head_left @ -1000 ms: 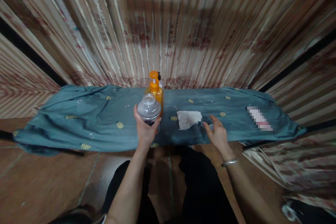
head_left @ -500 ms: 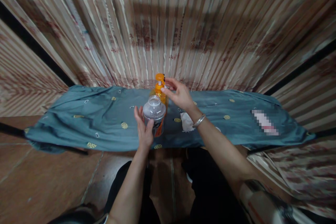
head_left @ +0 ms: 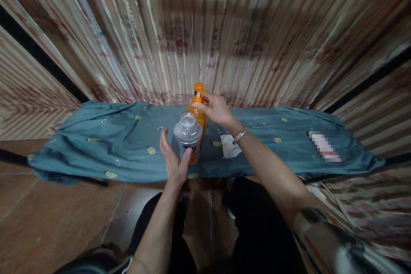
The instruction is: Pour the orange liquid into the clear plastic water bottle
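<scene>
A clear, wide-shouldered plastic bottle (head_left: 188, 132) with an open neck and a dark and orange label stands near the front of the cloth. My left hand (head_left: 176, 163) is at its left side, with the fingers spread away from it and the thumb across its front. Directly behind it is an orange pump bottle (head_left: 199, 99), its lower part mostly hidden by the clear one. My right hand (head_left: 215, 109), with a silver bangle on the wrist, closes its thumb and fingers around the pump bottle's orange neck, below the pump head.
The bottles stand on a narrow table under a blue-green cloth (head_left: 122, 137) with a pineapple print. A crumpled white tissue (head_left: 228, 145) lies by my right wrist. Farther right is a blurred-out pinkish item (head_left: 324, 146). A striped curtain (head_left: 205, 21) hangs close behind the table.
My left fingers have opened outward, away from the clear bottle. My right hand has closed in on the pump bottle's neck, and the pump head has shifted slightly right and turned.
</scene>
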